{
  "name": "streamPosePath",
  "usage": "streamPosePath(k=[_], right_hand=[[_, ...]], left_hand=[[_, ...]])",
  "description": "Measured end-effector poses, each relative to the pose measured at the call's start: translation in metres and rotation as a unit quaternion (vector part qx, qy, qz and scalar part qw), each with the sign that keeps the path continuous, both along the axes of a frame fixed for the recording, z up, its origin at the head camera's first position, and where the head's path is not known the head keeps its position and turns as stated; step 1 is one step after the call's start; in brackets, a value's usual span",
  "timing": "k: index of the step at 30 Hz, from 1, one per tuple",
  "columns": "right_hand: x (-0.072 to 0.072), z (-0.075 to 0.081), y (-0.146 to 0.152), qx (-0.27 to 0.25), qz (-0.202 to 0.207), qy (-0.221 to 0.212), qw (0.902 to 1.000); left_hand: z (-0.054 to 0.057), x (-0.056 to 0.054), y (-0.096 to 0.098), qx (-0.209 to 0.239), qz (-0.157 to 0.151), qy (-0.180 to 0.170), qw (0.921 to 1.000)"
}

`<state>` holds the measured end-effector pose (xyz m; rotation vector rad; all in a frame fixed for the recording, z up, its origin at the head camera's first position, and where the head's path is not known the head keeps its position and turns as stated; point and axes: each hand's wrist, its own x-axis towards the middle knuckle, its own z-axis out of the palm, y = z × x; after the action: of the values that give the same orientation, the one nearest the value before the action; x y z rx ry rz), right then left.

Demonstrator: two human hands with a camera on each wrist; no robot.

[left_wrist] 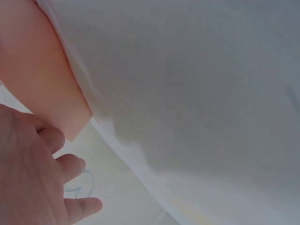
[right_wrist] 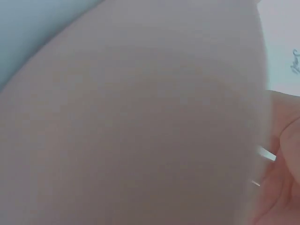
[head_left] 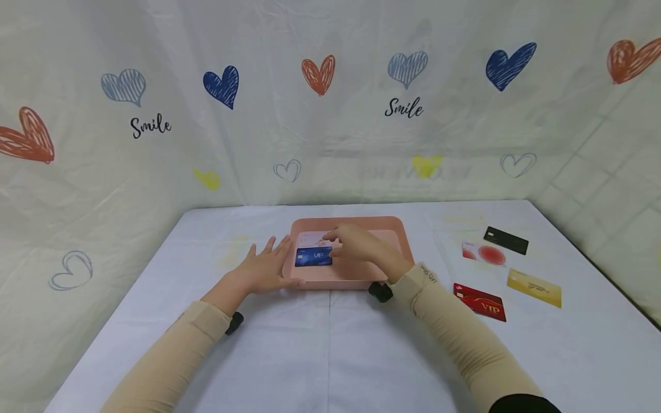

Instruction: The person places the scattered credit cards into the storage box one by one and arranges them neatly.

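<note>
L hand [head_left: 260, 271], fingers spread, is at the pink tray [head_left: 320, 285]'s left edge. R hand [head_left: 358, 246]'s over the tray, fingers by the pale card [head_left: 308, 238] & blue card [head_left: 310, 257] inside; can't tell if they're pinching. Black card [head_left: 506, 240] etc. lie on the table [head_left: 289, 355], R of tray.

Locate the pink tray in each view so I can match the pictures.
Head: the pink tray lies near the centre, just below mid-height.
Left wrist: its side shows at the upper left.
Right wrist: cannot be sure; a blurred pinkish surface fills most of the picture and may be it.
Shared landmark, head and left wrist: the left hand at the tray's edge.
</note>
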<state>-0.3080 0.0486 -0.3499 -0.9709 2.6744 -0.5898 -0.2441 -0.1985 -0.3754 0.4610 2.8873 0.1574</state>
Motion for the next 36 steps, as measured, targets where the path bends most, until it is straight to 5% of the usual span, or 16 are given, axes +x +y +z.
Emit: streamPosePath(k=[10, 20, 36], right_hand=[[0.014, 0.019, 0.026, 0.004, 0.059, 0.069, 0.9959], [0.027, 0.024, 0.060, -0.042, 0.069, 0.120, 0.9894], [0.047, 0.018, 0.137, -0.085, 0.018, 0.129, 0.9879]], left_hand=[[-0.001, -0.001, -0.001, 0.005, -0.001, -0.001, 1.0000], [-0.002, -0.001, -0.002, 0.007, -0.001, 0.003, 1.0000], [-0.002, -0.001, -0.003, 0.015, -0.002, 0.004, 0.9999]])
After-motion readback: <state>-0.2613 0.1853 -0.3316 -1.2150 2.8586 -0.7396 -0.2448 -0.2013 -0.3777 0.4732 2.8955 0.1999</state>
